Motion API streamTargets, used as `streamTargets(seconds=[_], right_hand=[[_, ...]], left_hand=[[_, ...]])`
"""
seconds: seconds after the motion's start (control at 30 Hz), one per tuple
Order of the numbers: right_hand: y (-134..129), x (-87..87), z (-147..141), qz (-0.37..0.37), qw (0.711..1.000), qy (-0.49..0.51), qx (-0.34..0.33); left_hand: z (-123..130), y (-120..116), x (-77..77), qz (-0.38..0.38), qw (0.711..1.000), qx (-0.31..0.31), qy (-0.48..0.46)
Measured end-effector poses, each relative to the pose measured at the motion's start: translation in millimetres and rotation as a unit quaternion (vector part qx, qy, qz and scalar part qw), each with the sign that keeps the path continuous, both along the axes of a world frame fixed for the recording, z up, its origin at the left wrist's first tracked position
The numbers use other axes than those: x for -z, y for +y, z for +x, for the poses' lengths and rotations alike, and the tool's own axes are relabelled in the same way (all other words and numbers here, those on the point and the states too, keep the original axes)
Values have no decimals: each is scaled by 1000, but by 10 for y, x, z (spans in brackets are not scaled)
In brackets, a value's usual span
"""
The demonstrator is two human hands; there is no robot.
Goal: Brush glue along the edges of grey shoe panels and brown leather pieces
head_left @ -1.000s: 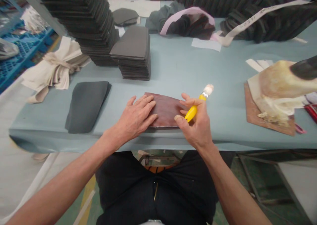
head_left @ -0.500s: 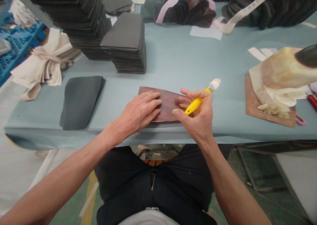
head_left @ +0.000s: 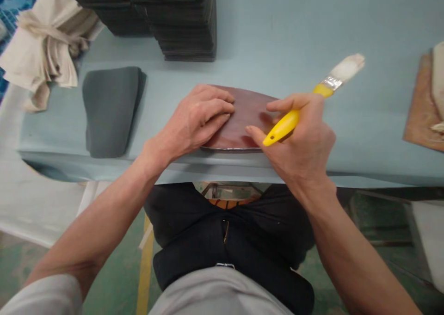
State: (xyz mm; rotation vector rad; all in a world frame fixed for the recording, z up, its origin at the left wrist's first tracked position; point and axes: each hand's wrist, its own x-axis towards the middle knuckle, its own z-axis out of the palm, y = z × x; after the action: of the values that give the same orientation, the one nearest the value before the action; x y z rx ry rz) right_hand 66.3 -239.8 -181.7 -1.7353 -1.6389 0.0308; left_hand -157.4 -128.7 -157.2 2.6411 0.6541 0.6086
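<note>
A dark reddish-brown glossy piece (head_left: 248, 114) lies flat near the table's front edge. My left hand (head_left: 197, 120) rests on its left end, fingers bent and lying against the surface, with nothing visible gripped. The yellow-handled brush (head_left: 286, 125) is in my right hand (head_left: 303, 134), its whitish bristles pointing up and to the right, off the table surface. The thumb and index finger of that hand are spread over the right part of the brown piece. Further left sits a small pile of dark grey panels (head_left: 110, 111).
Tall stacks of dark panels (head_left: 189, 28) stand at the back left. Beside them is a tied bundle of beige strips (head_left: 52, 46). At the right edge a brown board (head_left: 421, 111) carries a pale object. A blue-green sheet (head_left: 364, 144) covers the table.
The view has tilted down and come closer, so the far fabric has left it. My right hand with the brush has shifted slightly right of the brown piece; the left fingers are more bent.
</note>
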Motion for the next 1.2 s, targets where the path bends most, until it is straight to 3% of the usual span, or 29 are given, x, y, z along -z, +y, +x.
streamTargets(seconds=[0.4, 1.2], right_hand=[[226, 2, -191, -29, 995, -92, -9], [87, 72, -150, 20, 988, -144, -46]], left_hand=[[12, -11, 66, -3, 1000, -13, -1], [41, -6, 72, 3, 1000, -4, 11]])
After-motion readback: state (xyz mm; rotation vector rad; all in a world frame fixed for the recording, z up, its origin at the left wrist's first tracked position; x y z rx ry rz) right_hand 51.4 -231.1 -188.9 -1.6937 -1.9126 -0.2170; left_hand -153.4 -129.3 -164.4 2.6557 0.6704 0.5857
